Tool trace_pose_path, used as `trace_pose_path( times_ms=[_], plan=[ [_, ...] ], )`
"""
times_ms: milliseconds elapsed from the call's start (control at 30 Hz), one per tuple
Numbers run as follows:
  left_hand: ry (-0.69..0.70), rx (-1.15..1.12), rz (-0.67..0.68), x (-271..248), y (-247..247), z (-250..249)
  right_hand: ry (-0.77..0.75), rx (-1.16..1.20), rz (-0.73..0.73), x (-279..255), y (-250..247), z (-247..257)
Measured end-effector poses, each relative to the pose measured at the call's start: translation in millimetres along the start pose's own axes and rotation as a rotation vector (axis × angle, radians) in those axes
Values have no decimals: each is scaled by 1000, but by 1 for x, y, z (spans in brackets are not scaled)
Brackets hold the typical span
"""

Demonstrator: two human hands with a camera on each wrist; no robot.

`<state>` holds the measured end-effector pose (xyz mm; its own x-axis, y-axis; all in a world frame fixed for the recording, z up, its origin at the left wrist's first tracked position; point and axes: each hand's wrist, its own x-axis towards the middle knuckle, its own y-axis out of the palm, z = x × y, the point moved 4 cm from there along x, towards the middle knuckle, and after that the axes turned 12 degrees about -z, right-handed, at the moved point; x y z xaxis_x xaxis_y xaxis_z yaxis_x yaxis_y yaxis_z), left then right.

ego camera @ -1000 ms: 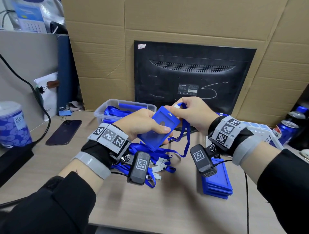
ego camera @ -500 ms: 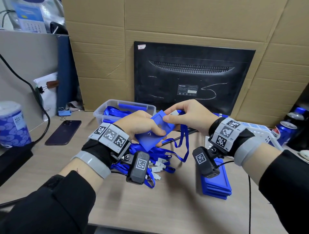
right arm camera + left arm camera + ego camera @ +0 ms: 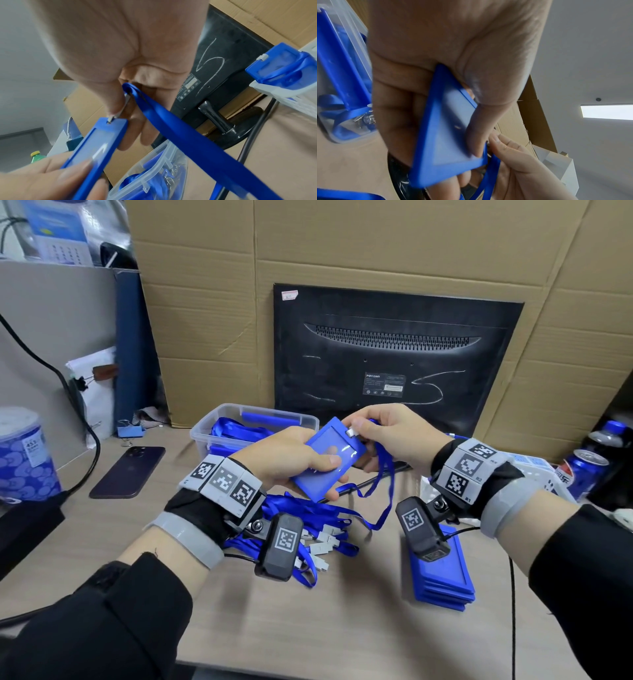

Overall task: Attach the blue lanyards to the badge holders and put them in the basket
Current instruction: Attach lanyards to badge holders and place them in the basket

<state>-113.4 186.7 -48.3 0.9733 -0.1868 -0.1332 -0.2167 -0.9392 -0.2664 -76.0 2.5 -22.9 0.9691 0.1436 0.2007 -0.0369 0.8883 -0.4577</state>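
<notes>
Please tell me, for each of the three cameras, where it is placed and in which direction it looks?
Head: on the person's head, looking forward and down at the desk; both forearms, left hand and right hand show.
Left wrist: under the left hand, looking along the palm at the badge holder it grips, ceiling beyond.
Right wrist: under the right hand, looking along fingers that pinch the lanyard clip at the holder's slot, monitor behind.
Shared: all views show the badge holder; head and right wrist share the monitor.

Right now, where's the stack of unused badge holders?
Head view: the badge holder stack lies on the desk, below the right wrist, right of the loose lanyard pile.
</notes>
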Motion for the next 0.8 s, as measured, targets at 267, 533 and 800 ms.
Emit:
trace_pose_path(
  times_ms=[267,533,800],
  plan=[
    [159,-152,-11,-10,4,-15,93,-103,106,-3,3,-14],
    [152,193,-306,8,-8,0,-104,-475,250,-12,17,12],
    [170,521,-74,2,-3,1,-289,-448,30,-1,4,24]
  ],
)
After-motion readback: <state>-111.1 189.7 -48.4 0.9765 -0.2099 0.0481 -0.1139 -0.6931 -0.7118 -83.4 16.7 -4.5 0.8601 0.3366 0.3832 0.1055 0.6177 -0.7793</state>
